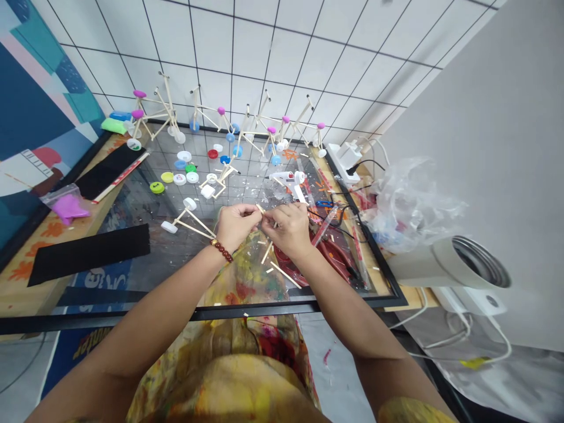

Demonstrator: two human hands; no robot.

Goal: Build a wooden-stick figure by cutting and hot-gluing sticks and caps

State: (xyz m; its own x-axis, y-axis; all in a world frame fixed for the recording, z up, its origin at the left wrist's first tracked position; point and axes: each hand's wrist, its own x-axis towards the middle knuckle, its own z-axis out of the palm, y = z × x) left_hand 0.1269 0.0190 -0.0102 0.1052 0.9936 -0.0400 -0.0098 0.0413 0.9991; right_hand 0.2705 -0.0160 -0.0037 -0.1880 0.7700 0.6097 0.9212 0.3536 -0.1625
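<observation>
Above the glass tabletop my left hand [238, 226] pinches a short pale wooden stick [261, 208] between thumb and fingertips. My right hand [288, 229] is closed beside it, its fingertips at the same stick; the fingers partly hide the piece. Left of my left wrist lies a stick frame [196, 224] with white bottle caps on it. A small stick-and-cap piece [220, 183] sits beyond my hands. Just past my right hand is a white glue gun [291, 183]. Loose sticks [285, 274] lie under my right forearm, by red-handled pliers [337, 258].
Several stick bicycle models [167, 111] with pink seats and cap wheels stand along the tiled wall. Loose bottle caps [180, 178] lie in front. Black strips [92, 252] are at left. A power strip [341, 161], plastic bags [414, 200] and a grey cylinder [445, 264] are at right.
</observation>
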